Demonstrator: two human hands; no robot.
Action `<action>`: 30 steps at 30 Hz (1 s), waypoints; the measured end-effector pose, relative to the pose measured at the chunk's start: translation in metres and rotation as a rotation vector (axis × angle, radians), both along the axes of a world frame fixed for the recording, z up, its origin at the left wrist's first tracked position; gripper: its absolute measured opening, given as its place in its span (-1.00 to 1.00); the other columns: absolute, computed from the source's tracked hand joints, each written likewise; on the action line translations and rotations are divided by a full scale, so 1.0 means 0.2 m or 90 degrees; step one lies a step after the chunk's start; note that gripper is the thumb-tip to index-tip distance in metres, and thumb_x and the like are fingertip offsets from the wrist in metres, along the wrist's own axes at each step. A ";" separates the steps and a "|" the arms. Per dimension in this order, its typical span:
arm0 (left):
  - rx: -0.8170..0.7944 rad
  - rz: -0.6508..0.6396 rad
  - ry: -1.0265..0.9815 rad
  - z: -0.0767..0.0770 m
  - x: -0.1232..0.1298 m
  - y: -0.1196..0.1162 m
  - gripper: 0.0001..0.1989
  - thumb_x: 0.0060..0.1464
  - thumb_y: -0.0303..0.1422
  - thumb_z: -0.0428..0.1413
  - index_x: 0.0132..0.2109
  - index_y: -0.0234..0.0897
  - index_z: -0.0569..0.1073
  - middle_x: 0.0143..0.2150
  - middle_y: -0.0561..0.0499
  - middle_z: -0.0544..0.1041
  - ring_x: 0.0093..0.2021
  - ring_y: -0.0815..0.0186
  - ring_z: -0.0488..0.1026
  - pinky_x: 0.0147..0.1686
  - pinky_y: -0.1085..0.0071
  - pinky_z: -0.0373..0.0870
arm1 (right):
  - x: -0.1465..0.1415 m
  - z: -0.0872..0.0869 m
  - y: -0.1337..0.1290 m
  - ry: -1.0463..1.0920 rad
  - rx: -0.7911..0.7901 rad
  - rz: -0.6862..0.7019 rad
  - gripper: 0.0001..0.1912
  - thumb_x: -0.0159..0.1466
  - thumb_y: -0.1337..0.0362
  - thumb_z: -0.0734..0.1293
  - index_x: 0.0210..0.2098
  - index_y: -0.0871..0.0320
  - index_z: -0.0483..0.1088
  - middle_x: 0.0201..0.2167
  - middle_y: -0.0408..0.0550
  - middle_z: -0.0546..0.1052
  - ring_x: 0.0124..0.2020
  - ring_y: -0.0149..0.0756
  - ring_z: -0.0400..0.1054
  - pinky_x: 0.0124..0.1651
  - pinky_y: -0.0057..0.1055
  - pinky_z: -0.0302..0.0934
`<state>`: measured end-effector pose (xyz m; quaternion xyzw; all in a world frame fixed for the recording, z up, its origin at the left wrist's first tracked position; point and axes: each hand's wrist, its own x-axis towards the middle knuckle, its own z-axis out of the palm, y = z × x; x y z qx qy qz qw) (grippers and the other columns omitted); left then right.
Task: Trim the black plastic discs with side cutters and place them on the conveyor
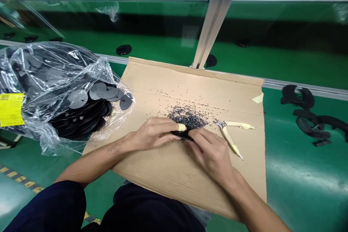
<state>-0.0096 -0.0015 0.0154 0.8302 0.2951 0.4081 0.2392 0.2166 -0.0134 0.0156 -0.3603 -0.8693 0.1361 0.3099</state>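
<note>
1. Green worktops filled the background, crossed by metal rails, and a pale metal post (216,20) rose at a slant behind the work area.
2. Brown cardboard (152,177) covered the near worktop in front of the person, its far edge close to the foot of the post.
3. Both bare hands met near the middle of the cardboard, grasping one thin black piece (182,136) between them. Fingers hid much of it, so its full outline could not be made out.
4. On its left side, the left hand (153,133) pinched the piece between thumb and fingers; yellow tape (182,127) wrapped one fingertip.
5. From the opposite side, the right hand (213,150) gripped the piece with its fingers curled.
6. Just beyond the piece lay a heap of small black bits (187,116), with loose ones scattered farther out.
7. Right of the heap, cutters (230,139) with pale yellow handles rested on the cardboard, handles spread apart.
8. At the left, a clear plastic bag (46,76) bearing a yellow label (11,110) overlapped the cardboard's edge. Black discs (81,112) were stacked at its mouth, and a single disc (125,101) lay just beside them.
9. Curved black parts (297,96) sat on the green surface at the right, well apart from the hands.
</note>
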 end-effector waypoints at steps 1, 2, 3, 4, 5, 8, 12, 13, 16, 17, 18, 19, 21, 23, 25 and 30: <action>-0.015 0.003 -0.002 0.00 0.00 0.00 -0.69 0.25 -0.39 0.17 0.12 -0.31 0.46 -0.23 -0.09 0.62 -0.26 0.32 0.57 -0.27 0.39 0.58 | 0.00 0.00 0.00 0.008 -0.013 0.006 -0.85 0.39 0.41 0.23 -0.19 0.16 0.44 -0.33 0.01 0.59 -0.35 -0.30 0.47 -0.31 -0.38 0.35; -0.035 0.005 -0.008 0.00 0.00 -0.01 -0.66 0.24 -0.38 0.18 0.14 -0.32 0.45 -0.20 -0.11 0.62 -0.22 0.31 0.57 -0.24 0.36 0.59 | 0.00 0.01 0.00 0.028 -0.033 0.012 -0.86 0.38 0.41 0.24 -0.19 0.17 0.44 -0.32 0.01 0.59 -0.34 -0.30 0.48 -0.30 -0.39 0.36; -0.060 0.007 -0.018 0.00 0.01 -0.01 -0.65 0.23 -0.37 0.19 0.14 -0.32 0.45 -0.17 -0.13 0.62 -0.18 0.29 0.58 -0.20 0.34 0.59 | -0.01 0.01 -0.01 0.057 -0.054 0.018 -0.87 0.38 0.41 0.25 -0.17 0.17 0.44 -0.32 0.01 0.59 -0.34 -0.30 0.48 -0.30 -0.39 0.37; -0.084 0.006 -0.034 0.00 0.02 -0.01 -0.65 0.22 -0.35 0.20 0.13 -0.32 0.46 -0.14 -0.14 0.62 -0.15 0.27 0.57 -0.17 0.32 0.59 | -0.01 0.01 -0.01 0.092 -0.077 0.022 -0.88 0.37 0.41 0.26 -0.16 0.17 0.43 -0.32 0.00 0.59 -0.35 -0.32 0.48 -0.31 -0.41 0.37; -0.101 0.003 -0.054 0.00 0.02 -0.02 -0.66 0.21 -0.32 0.21 0.10 -0.32 0.48 -0.12 -0.15 0.61 -0.13 0.27 0.57 -0.15 0.31 0.59 | -0.02 0.01 -0.02 0.128 -0.099 0.025 -0.88 0.37 0.41 0.28 -0.14 0.17 0.43 -0.32 -0.02 0.59 -0.37 -0.33 0.48 -0.33 -0.42 0.37; -0.103 -0.002 -0.113 -0.01 0.05 -0.03 -0.71 0.20 -0.29 0.23 0.02 -0.31 0.52 -0.15 -0.13 0.60 -0.15 0.28 0.56 -0.17 0.32 0.57 | -0.04 0.00 -0.03 0.215 -0.152 0.033 -0.85 0.36 0.41 0.28 -0.11 0.13 0.44 -0.33 -0.08 0.60 -0.40 -0.36 0.49 -0.35 -0.45 0.38; -0.035 0.008 -0.121 -0.02 0.06 -0.05 -0.72 0.21 -0.38 0.21 0.06 -0.33 0.49 -0.17 -0.15 0.60 -0.20 0.29 0.54 -0.21 0.31 0.53 | -0.06 -0.02 -0.04 0.241 -0.180 0.045 -0.80 0.34 0.44 0.27 -0.10 0.13 0.47 -0.31 -0.07 0.62 -0.37 -0.34 0.52 -0.29 -0.43 0.42; -0.017 0.010 -0.114 -0.02 0.06 -0.05 -0.71 0.22 -0.39 0.20 0.08 -0.32 0.48 -0.16 -0.14 0.60 -0.20 0.29 0.54 -0.21 0.30 0.52 | -0.06 -0.02 -0.04 0.232 -0.175 0.045 -0.79 0.33 0.43 0.28 -0.09 0.14 0.48 -0.29 -0.05 0.62 -0.34 -0.32 0.53 -0.26 -0.40 0.44; 0.020 0.020 -0.083 -0.02 0.06 -0.05 -0.68 0.28 -0.37 0.14 0.14 -0.28 0.43 -0.16 -0.13 0.60 -0.19 0.27 0.54 -0.21 0.27 0.51 | -0.05 -0.02 -0.03 0.201 -0.160 0.050 -0.77 0.33 0.42 0.30 -0.05 0.16 0.49 -0.22 0.03 0.63 -0.26 -0.26 0.54 -0.20 -0.32 0.47; 0.024 0.024 -0.069 -0.02 0.06 -0.05 -0.69 0.29 -0.35 0.12 0.15 -0.28 0.42 -0.16 -0.13 0.60 -0.19 0.27 0.54 -0.21 0.27 0.51 | -0.04 -0.02 -0.03 0.193 -0.161 0.054 -0.76 0.33 0.42 0.29 -0.04 0.16 0.49 -0.22 0.04 0.63 -0.26 -0.25 0.54 -0.21 -0.31 0.47; 0.022 0.027 -0.056 -0.02 0.05 -0.05 -0.70 0.31 -0.34 0.10 0.15 -0.27 0.42 -0.16 -0.13 0.60 -0.19 0.26 0.54 -0.21 0.26 0.51 | -0.04 -0.02 -0.02 0.188 -0.164 0.058 -0.76 0.33 0.43 0.29 -0.04 0.17 0.50 -0.22 0.04 0.63 -0.26 -0.25 0.55 -0.21 -0.31 0.47; 0.020 0.027 -0.046 -0.02 0.05 -0.05 -0.70 0.32 -0.33 0.09 0.14 -0.28 0.43 -0.16 -0.13 0.61 -0.19 0.26 0.54 -0.21 0.26 0.52 | -0.04 -0.02 -0.02 0.186 -0.167 0.061 -0.76 0.34 0.43 0.29 -0.04 0.18 0.50 -0.22 0.05 0.64 -0.25 -0.25 0.55 -0.21 -0.31 0.48; 0.014 0.025 -0.042 -0.01 0.05 -0.06 -0.72 0.31 -0.33 0.10 0.11 -0.28 0.44 -0.17 -0.13 0.61 -0.21 0.28 0.54 -0.22 0.27 0.52 | -0.04 -0.02 -0.02 0.188 -0.166 0.062 -0.77 0.34 0.44 0.29 -0.07 0.20 0.52 -0.22 0.06 0.64 -0.24 -0.25 0.56 -0.20 -0.32 0.48; 0.006 0.024 -0.053 -0.01 0.05 -0.06 -0.75 0.27 -0.35 0.15 0.07 -0.26 0.47 -0.20 -0.10 0.62 -0.25 0.30 0.54 -0.24 0.31 0.51 | -0.04 -0.01 -0.03 0.194 -0.165 0.065 -0.79 0.33 0.45 0.29 -0.09 0.21 0.53 -0.25 0.05 0.64 -0.26 -0.26 0.56 -0.21 -0.34 0.48; -0.001 0.019 -0.068 -0.01 0.04 -0.06 -0.75 0.23 -0.37 0.19 0.05 -0.25 0.48 -0.23 -0.08 0.63 -0.27 0.32 0.54 -0.26 0.33 0.51 | -0.04 0.00 -0.03 0.195 -0.174 0.070 -0.80 0.33 0.44 0.30 -0.11 0.21 0.54 -0.27 0.05 0.64 -0.28 -0.27 0.56 -0.23 -0.36 0.47; -0.017 -0.008 -0.067 0.00 0.04 -0.06 -0.73 0.27 -0.38 0.15 0.09 -0.30 0.46 -0.17 -0.15 0.62 -0.24 0.31 0.55 -0.23 0.30 0.52 | -0.03 0.00 -0.03 0.180 -0.185 0.064 -0.82 0.34 0.41 0.31 -0.13 0.18 0.55 -0.27 0.04 0.64 -0.30 -0.28 0.55 -0.25 -0.34 0.47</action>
